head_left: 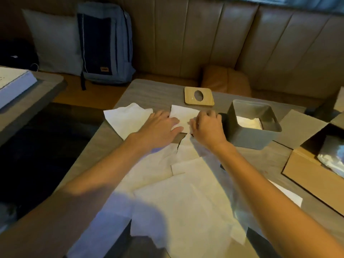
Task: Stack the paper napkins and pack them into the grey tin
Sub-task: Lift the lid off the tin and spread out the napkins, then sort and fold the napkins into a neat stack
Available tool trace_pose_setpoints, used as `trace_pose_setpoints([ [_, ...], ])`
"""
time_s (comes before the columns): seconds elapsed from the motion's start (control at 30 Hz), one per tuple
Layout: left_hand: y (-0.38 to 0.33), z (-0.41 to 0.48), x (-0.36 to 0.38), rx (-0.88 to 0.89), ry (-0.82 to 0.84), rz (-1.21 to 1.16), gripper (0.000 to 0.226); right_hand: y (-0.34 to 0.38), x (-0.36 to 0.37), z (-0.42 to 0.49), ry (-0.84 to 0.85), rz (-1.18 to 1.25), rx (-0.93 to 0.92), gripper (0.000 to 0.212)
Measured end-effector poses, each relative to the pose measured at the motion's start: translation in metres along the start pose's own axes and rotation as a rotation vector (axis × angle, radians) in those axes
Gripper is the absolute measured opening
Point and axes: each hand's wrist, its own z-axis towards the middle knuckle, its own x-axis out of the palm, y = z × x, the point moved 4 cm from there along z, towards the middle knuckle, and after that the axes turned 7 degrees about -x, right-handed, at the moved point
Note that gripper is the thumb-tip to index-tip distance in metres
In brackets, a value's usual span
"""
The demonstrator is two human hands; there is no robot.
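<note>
Several white paper napkins [178,198] lie spread over the grey table, overlapping from the near edge to the middle. A small folded napkin [183,114] sits at the far middle. My left hand [160,127] lies flat with its fingers pressing on that napkin's left side. My right hand [206,127] pinches the napkin's right edge with curled fingers. Another napkin [128,118] lies unfolded to the left. The grey tin [253,135] stands open just right of my right hand, with white napkins [249,122] inside it.
A wooden lid [198,95] with an oval hole lies behind the napkins. An open cardboard box [312,170] sits at the right. A backpack [106,43] and a cushion [54,40] rest on the brown sofa. A second table [24,94] stands at the left.
</note>
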Motion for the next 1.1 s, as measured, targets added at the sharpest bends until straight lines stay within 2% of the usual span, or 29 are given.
trace_pose_setpoints([
  [0.2,-0.011,0.004,-0.003,-0.075,-0.054,-0.122,0.028,-0.006,-0.005,0.014,0.035,0.342,0.223,0.052],
  [0.27,-0.012,0.007,-0.003,-0.132,-0.041,-0.201,0.034,-0.004,-0.013,0.014,-0.028,0.447,0.258,0.054],
  [0.33,-0.012,0.009,-0.008,-0.183,-0.013,-0.443,0.056,0.002,-0.023,0.01,-0.106,0.677,0.246,0.049],
  [0.43,-0.016,0.004,-0.025,-0.364,-0.034,-0.897,0.085,0.014,-0.045,-0.005,-0.196,0.944,0.142,0.051],
  [0.5,-0.016,-0.001,-0.032,-0.502,-0.039,-1.087,0.082,0.019,-0.058,-0.014,-0.213,1.039,0.126,0.056],
  [0.57,-0.018,-0.007,-0.034,-0.559,0.037,-1.293,0.06,0.02,-0.066,-0.023,-0.202,1.115,0.143,0.058],
  [0.63,-0.019,-0.015,-0.034,-0.592,0.009,-1.281,0.047,0.022,-0.07,-0.033,-0.21,1.15,0.182,0.055],
  [0.73,-0.033,-0.026,-0.042,-0.467,-0.254,-1.134,0.046,0.032,-0.068,-0.049,-0.215,1.177,0.208,0.048],
  [0.8,-0.04,-0.034,-0.046,-0.399,-0.379,-1.012,0.047,0.04,-0.065,-0.056,-0.232,1.167,0.177,0.05],
  [0.97,-0.035,-0.053,-0.054,-0.369,-0.404,-0.797,0.048,0.035,-0.076,-0.068,-0.319,0.841,0.047,0.028],
  [1.1,-0.042,-0.067,-0.055,-0.342,-0.413,-0.729,0.05,0.029,-0.075,-0.079,-0.317,0.768,0.071,0.028],
])
